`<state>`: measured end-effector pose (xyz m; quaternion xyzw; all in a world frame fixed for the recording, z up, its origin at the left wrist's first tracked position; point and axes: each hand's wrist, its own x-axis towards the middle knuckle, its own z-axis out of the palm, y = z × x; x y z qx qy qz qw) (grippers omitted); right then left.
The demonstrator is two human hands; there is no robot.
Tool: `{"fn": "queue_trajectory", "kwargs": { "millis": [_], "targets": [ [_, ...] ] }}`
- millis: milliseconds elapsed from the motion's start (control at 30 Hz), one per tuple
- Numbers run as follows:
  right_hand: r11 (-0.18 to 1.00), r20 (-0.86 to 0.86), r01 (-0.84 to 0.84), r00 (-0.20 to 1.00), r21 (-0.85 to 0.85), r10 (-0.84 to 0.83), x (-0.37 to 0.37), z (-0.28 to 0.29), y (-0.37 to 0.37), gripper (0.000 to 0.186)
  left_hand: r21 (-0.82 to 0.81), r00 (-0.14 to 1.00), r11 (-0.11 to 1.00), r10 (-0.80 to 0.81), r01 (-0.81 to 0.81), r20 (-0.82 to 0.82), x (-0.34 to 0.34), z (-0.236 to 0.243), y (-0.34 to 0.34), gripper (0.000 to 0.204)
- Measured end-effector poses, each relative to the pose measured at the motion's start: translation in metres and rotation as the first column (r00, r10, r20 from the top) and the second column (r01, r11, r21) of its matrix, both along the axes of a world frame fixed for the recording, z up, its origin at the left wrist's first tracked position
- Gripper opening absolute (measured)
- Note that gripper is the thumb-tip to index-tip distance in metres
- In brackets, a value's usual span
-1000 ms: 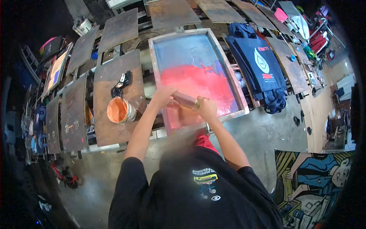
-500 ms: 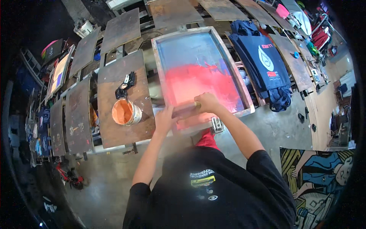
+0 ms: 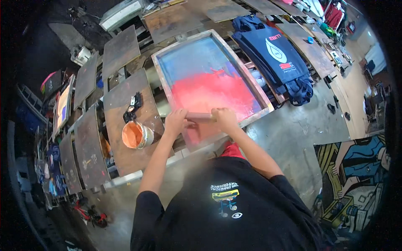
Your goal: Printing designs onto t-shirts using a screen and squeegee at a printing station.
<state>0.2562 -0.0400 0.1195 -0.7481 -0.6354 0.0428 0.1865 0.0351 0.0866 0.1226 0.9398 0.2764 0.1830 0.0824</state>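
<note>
My left hand (image 3: 176,122) and my right hand (image 3: 224,120) grip a squeegee (image 3: 200,116) at either end, held across the near part of a wood-edged screen printing frame (image 3: 262,95). Inside the frame, red ink (image 3: 205,94) spreads over the near half of the mesh (image 3: 188,50), whose far half is pale blue. To the left, a bucket of orange ink (image 3: 134,134) stands on a stained metal platen (image 3: 144,163), with a black, crumpled-looking object (image 3: 132,108) just behind it.
Several other platens (image 3: 121,50) form rows around the frame. Navy printed bags (image 3: 276,56) lie at the right. Another screen (image 3: 64,104) rests at the far left. A small red bicycle (image 3: 86,211) is at lower left, a painted panel (image 3: 351,175) at lower right.
My hands stay on the squeegee near the front of the frame, shifting slightly. The view has turned a little since half a second ago, so the surroundings appear tilted and shifted.
</note>
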Motion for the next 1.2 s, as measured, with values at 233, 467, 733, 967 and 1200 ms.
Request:
{"fn": "queue_trajectory", "kwargs": {
  "millis": [233, 467, 733, 967, 1200],
  "targets": [
    [0.811, 0.002, -0.444, 0.877, -0.380, 0.481, 0.052, 0.031, 0.034, 0.035, -0.044, 0.979, 0.986, 0.155, -0.161, -0.132, -0.002, -0.017, -0.059, 0.058],
    [0.874, -0.053, -0.428, 0.902, -0.231, 0.428, 0.048, 0.021, 0.019, 0.033, -0.125, 0.962, 0.959, 0.264, -0.254, 0.071, 0.007, -0.016, -0.071, 0.058],
    [0.981, 0.109, -0.076, 0.992, 0.177, 0.057, 0.013, -0.009, -0.007, 0.023, 0.011, 0.990, 0.991, 0.131, -0.131, 0.050, 0.020, -0.014, -0.011, 0.048],
    [0.955, 0.098, -0.159, 0.985, 0.249, 0.139, 0.019, -0.007, -0.008, 0.019, -0.097, 0.982, 0.983, 0.164, -0.156, 0.088, 0.009, -0.018, -0.035, 0.050],
    [0.881, -0.060, -0.439, 0.898, -0.176, 0.436, 0.050, 0.026, 0.008, 0.027, -0.215, 0.949, 0.926, 0.314, -0.311, -0.022, 0.009, -0.001, -0.079, 0.052]
  ]
}}
